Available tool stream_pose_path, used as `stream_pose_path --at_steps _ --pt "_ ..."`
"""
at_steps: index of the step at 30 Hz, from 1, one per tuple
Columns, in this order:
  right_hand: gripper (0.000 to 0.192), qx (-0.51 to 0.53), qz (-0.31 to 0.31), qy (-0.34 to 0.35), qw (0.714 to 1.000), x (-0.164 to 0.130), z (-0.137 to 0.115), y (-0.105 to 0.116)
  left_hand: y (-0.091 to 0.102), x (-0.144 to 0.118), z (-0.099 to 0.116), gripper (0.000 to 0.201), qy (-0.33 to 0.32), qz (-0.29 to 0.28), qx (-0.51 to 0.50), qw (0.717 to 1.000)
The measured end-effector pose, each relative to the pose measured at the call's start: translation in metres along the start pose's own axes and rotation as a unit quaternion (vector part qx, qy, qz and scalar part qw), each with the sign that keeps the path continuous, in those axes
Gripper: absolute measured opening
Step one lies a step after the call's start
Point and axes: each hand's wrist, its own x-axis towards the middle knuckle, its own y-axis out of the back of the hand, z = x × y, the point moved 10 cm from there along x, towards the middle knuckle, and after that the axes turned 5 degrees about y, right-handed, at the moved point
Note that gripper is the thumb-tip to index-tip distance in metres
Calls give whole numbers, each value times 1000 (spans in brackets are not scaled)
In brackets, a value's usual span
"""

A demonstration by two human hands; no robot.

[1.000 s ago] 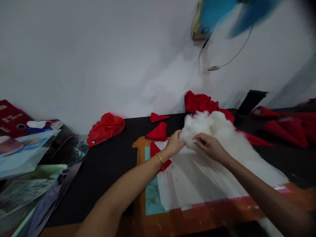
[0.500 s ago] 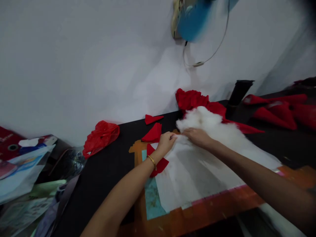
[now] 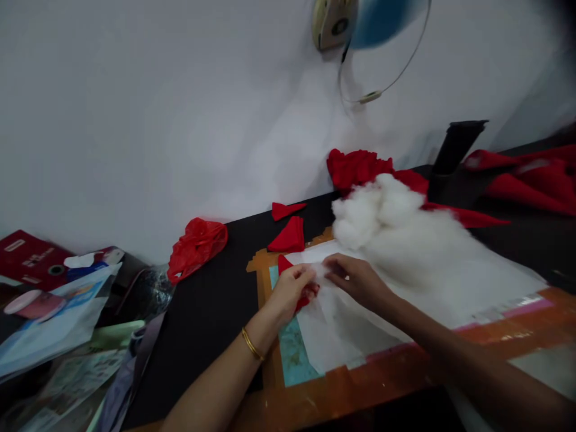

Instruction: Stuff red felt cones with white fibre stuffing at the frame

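My left hand [image 3: 292,291] is closed in a pinch, its fingertips on a small tuft of white stuffing [image 3: 319,270]. Facing it from the right, my right hand [image 3: 360,281] pinches the other side of the same tuft. Below the hands lies a white sheet [image 3: 335,336]. A big fluffy pile of stuffing [image 3: 387,210] rests on the sheet beyond my right hand. Partly hidden behind my left hand is a red felt piece [image 3: 283,263]. Farther back are a stack of red cut pieces [image 3: 289,236] and a narrow red piece [image 3: 287,210].
Brown tape [image 3: 342,396] edges the work board on the black table [image 3: 202,306]. A red plastic bag [image 3: 198,247] lies left, beside packets and boxes [image 3: 33,258]. Red fabric [image 3: 357,168] and a black holder [image 3: 456,147] stand against the wall. A wall fan [image 3: 382,24] hangs above with its cord.
Both hands have drawn back from the edge of the stuffing pile toward me, with a small tuft now between them. The camera view has shifted slightly.
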Motion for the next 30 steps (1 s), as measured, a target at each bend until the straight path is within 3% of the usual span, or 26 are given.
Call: stream_pose_path --at_steps 4,7,11,14,17,22,25,27,30 --pt "11 59 6 -108 992 -17 27 -5 7 -6 -5 33 -6 26 4 1000" --pt "18 83 11 -136 987 -26 36 0 13 -8 -10 35 2 38 7 999" --pt "24 133 12 -160 978 -34 35 -5 5 -10 -20 35 16 38 3 999" --pt "44 124 23 -116 985 -37 20 -7 -4 -10 -22 33 13 35 -4 999" --pt "55 21 24 -17 999 -41 -3 -8 -15 -11 -21 30 13 29 -3 999" --pt "40 -81 8 65 995 -54 -18 -21 -36 -27 -21 21 12 -1 -4 1000" --pt "35 -52 37 73 995 -63 -16 -12 -24 -43 -16 34 -30 2 62 998" --pt "28 -26 62 23 997 -68 -3 0 1 -54 -3 36 -97 51 193 975" --pt "20 37 59 -125 990 -76 30 7 28 -62 15 24 -182 100 398 893"
